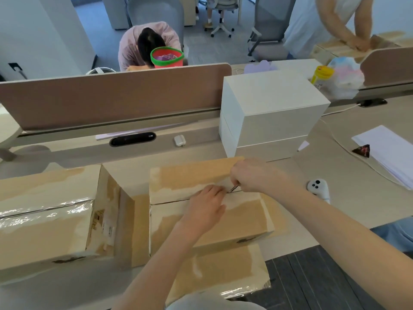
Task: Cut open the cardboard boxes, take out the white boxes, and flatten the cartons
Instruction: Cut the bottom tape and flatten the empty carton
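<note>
A taped cardboard box (196, 173) sits in front of me at the desk's middle. My left hand (206, 205) lies flat on its top beside the taped centre seam. My right hand (250, 175) grips a small metal blade (233, 188) whose tip touches the seam near the right end. A second taped cardboard box (44, 218) lies to the left, one end flap hanging outward. Two white boxes (272, 115) stand stacked behind the middle box. A flattened carton (223, 271) lies under the box at the near edge.
A white controller (318, 187) lies to the right of the box. Papers (388, 148) and a cable rest at the far right. A brown divider (111, 99) runs along the desk's back. Other people work beyond it.
</note>
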### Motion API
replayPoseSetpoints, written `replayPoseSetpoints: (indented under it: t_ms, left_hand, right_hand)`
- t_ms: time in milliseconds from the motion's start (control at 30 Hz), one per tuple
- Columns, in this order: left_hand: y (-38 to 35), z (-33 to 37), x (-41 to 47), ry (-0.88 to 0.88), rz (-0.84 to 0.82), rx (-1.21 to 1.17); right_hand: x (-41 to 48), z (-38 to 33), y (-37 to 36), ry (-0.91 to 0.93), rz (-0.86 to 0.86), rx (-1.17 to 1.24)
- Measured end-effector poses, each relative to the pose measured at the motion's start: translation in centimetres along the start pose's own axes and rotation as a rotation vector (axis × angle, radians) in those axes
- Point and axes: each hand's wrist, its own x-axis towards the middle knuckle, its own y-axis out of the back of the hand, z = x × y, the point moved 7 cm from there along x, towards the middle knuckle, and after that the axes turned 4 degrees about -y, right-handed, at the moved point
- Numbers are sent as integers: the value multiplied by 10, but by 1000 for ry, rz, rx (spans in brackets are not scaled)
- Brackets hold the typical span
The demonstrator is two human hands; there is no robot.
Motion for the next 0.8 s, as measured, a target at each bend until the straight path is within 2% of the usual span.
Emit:
replayPoseSetpoints:
  t_ms: [400, 633, 800]
  left_hand:
    - [-15, -2, 3, 48, 46, -15]
    - [-15, 0, 7, 100, -20, -23]
    - [-8, 27, 35, 53, -38, -83]
  right_hand:
    - [-20, 65, -22, -148, -75, 21]
    - [-22, 72, -28, -164, -35, -37]
    - [-22, 77, -33, -176, -5, 7]
